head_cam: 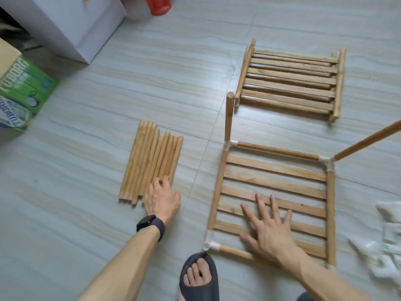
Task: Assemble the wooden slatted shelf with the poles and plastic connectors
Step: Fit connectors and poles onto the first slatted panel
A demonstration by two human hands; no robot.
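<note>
On tiled floor [173,94], right of centre: slatted shelf panel [273,183] lying flat, white plastic connectors [230,144] sitting at three visible corners. From two far connectors, upright poles [229,116] rising, right one leaning outward. On near slats, right hand [269,229] pressing flat, fingers straight and spread, gripping nothing. Left of panel, loose pole bundle [149,161] lying; left hand [161,197] resting on its near ends, fingers bending down onto poles, grip on any pole cannot be told. Beyond panel, spare slatted panels [290,81] lying stacked. At right edge, loose connectors [388,246] lying, blurred.
</note>
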